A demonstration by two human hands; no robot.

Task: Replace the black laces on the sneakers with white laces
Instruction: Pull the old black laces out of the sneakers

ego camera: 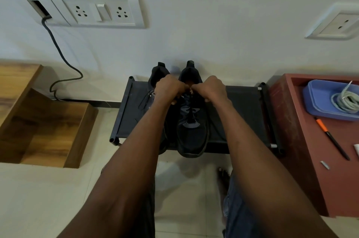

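Observation:
Two black sneakers stand side by side on a low black fabric rack (246, 113), toes toward me. The right sneaker (192, 130) shows its black lace (191, 115) down the tongue. My forearm mostly hides the left sneaker (158, 73); a loop of its black lace (145, 99) hangs to its left. My left hand (170, 88) and my right hand (210, 89) meet over the top eyelets of the right sneaker, each pinching its black lace. A coil of white laces (344, 99) lies in a blue tray (318, 101) on the right.
The rack stands against a white wall with a socket plate (97, 11) and a hanging black cable (60, 57). A wooden stepped unit (44, 121) is on the left. The red-brown table (303, 150) on the right holds an orange-and-black pen (332, 139) and a small metal clip (325, 165).

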